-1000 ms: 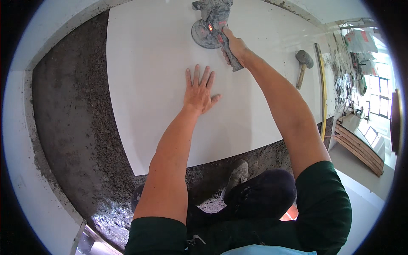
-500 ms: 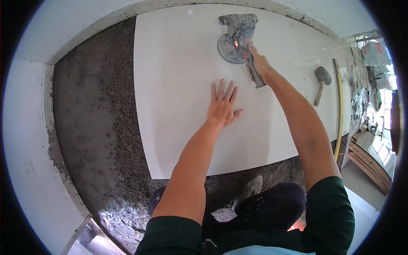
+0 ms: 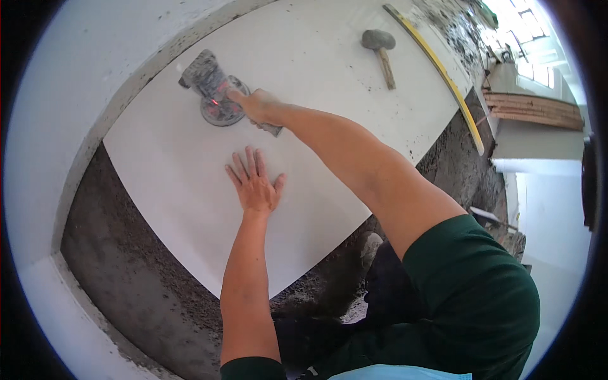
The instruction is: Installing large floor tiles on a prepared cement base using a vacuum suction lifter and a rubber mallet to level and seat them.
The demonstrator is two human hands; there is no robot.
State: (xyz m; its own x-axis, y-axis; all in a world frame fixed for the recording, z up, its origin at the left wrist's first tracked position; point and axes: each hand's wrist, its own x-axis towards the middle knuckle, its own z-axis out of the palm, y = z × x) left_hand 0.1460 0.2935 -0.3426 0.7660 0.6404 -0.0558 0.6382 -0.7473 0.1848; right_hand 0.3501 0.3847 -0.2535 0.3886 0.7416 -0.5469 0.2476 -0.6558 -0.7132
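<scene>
My right hand (image 3: 258,106) is wrapped round the grey, dust-covered handle of a tile vibrator (image 3: 220,113). Its round base rests on the large white tile (image 3: 304,221), near the far edge by the wall, and a small red light glows on its body. Closer to me, my left hand (image 3: 256,192) lies flat on the same tile, fingers spread and holding nothing. Dark, rough mortar (image 3: 136,253) shows along the tile's left and near edges.
A rubber mallet (image 3: 379,40) with a wooden handle lies on the white surface to the right. Beyond it stretches a long yellow straightedge (image 3: 437,63). A white wall (image 3: 69,133) rises at the left. Stacked brown boards (image 3: 535,107) are at the far right.
The view has turned, so the tile now appears slanted, with the mallet and straightedge nearer the top middle. The vibrator, still in my right hand, has shifted left across the tile.
</scene>
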